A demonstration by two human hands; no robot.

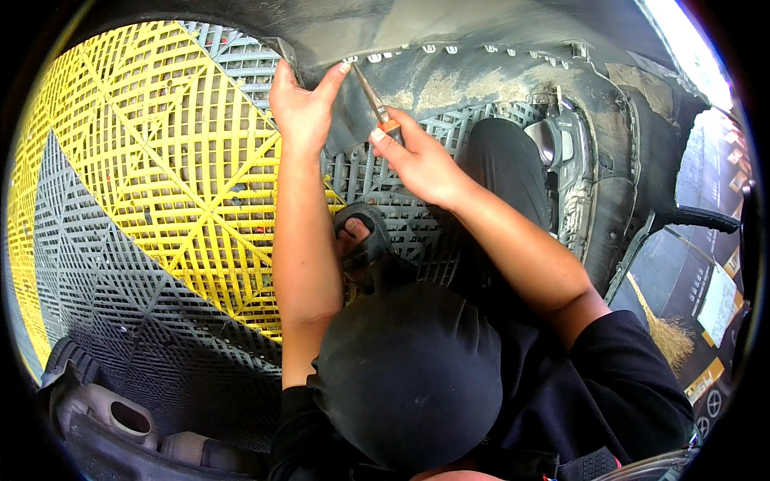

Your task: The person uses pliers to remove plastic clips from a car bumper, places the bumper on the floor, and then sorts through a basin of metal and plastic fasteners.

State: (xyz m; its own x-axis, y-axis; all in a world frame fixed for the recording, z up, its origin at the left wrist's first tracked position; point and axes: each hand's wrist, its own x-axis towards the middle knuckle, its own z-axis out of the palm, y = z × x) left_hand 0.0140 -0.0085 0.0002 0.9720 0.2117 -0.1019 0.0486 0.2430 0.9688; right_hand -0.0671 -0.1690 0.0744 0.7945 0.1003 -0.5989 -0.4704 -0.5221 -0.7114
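- The left hand (301, 100) is pressing on the edge of the bumper (481, 76), fingers spread flat against the dirty inner lip, thumb stretched out toward the clip row.
- The right hand (417, 160) is closing firmly around a screwdriver (370, 94), orange collar just above the fist, shaft angling up-left.
- The tip is sitting right at the bumper's lip, just beside the left thumb and under the row of white clips (449, 50).
- The bumper is lying inside-up on the grid floor (160, 200), yellow and grey tiles, curving around the person's knee (505, 160).
- A sandalled foot (361, 236) is planted on the grey tiles below both hands.
- Doing this well, I'd judge: keeping the left hand bracing the lip so the plastic is not flexing, and keeping that thumb clear of the tip.
- The shaft wants to be staying low, levering gently rather than stabbing; a slip here would be running straight toward the left palm.
- A broom (662, 329) is lying off to the right, well apart.
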